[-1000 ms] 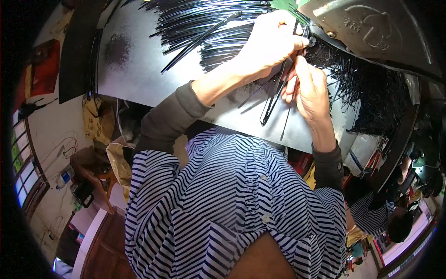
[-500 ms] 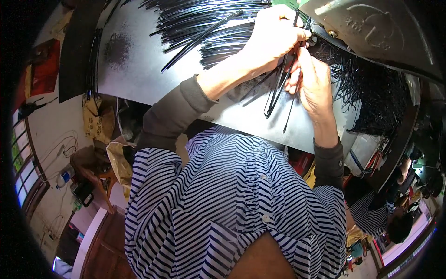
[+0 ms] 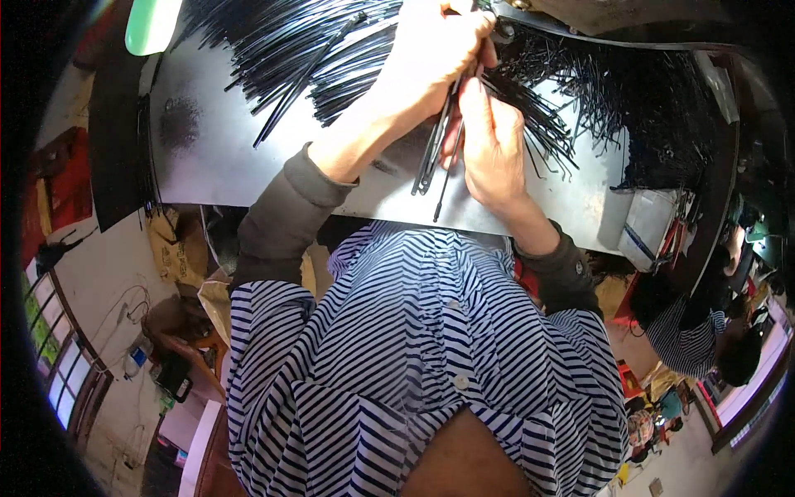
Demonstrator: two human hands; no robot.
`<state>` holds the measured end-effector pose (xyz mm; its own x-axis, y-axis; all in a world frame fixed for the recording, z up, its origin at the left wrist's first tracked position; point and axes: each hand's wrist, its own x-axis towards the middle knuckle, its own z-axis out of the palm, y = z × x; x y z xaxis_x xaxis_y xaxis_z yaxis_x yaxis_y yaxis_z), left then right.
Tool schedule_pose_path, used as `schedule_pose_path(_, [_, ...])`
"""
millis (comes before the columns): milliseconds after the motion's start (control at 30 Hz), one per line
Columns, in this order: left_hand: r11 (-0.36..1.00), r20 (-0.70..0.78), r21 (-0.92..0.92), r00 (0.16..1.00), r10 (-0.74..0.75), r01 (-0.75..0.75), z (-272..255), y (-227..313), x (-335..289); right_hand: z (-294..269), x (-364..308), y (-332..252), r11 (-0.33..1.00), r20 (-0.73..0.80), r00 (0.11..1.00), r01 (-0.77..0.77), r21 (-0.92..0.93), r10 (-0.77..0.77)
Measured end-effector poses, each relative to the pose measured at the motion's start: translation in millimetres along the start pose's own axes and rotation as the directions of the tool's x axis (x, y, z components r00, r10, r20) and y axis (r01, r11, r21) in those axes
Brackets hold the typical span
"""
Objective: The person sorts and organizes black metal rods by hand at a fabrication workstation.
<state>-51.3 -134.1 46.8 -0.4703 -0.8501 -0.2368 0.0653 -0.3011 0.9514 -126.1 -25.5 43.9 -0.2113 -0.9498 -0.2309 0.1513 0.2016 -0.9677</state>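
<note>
Both my hands are together above a grey metal table [image 3: 186,182] at the upper middle. My left hand [image 3: 431,50] is closed around the upper ends of a few thin black rods [image 3: 430,153], which slant down toward me. Just below it, my right hand [image 3: 494,149] pinches one thin black rod [image 3: 441,186] that hangs beside the others. The exact grip of the fingertips is partly hidden. To the left lies a broad heap of similar black rods [image 3: 273,62], with a couple lying crosswise on top.
A tangled pile of bent black rods [image 3: 596,91] covers the table's right side. A metal machine part [image 3: 580,16] stands at the top. A white box [image 3: 650,219] sits by the right corner. Another person in stripes [image 3: 687,340] is at the far right.
The view has shifted, so table and hands appear farther left and the machine sits higher. A pale green object has entered at top left. Both hands keep their hold on the rods.
</note>
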Motion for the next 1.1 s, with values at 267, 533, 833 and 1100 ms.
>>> schedule_pose_path(267, [0.609, -0.291, 0.791, 0.840, 0.457, -0.057, -170, 45, -46, -84, -6, 5, 0.278, 0.141, 0.799, 0.360, -0.891, -0.585])
schedule_pose_path(533, [0.185, 0.207, 0.886, 0.718, 0.664, -0.426, -101, -3, -98, -121, 15, 12, 0.097, 0.416, 0.693, 0.571, -0.815, -0.589])
schedule_pose_path(833, [0.159, 0.269, 0.909, 0.832, 0.485, -0.386, -60, -50, -106, -117, 10, 7, 0.188, 0.350, 0.699, 0.569, -0.801, -0.624])
schedule_pose_path(1100, [0.231, 0.197, 0.904, 0.828, 0.524, -0.361, -57, -54, -105, -127, -22, -8, 0.271, 0.175, 0.860, 0.335, -0.902, -0.480])
